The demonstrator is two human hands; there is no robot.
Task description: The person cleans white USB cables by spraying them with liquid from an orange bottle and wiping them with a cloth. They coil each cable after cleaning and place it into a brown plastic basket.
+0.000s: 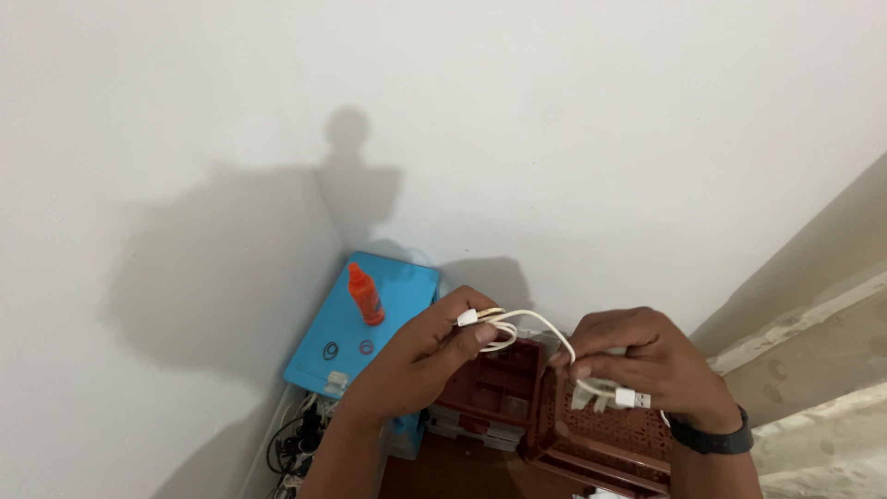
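Observation:
My left hand (420, 356) pinches one plug end and a small loop of a white cable (536, 323). The cable arcs over to my right hand (647, 365), which grips its other end, a wider white plug, together with some pale folded bits. Both hands hover just above a dark red lattice basket (601, 444) and a dark red compartment box (494, 383). A black band sits on my right wrist.
A blue mat (402, 286) lies in the corner by the white wall, with an orange bottle (365, 294) standing on it and two small rings. Black cables (291, 444) tangle below the mat. A pale curtain (813, 370) hangs at right.

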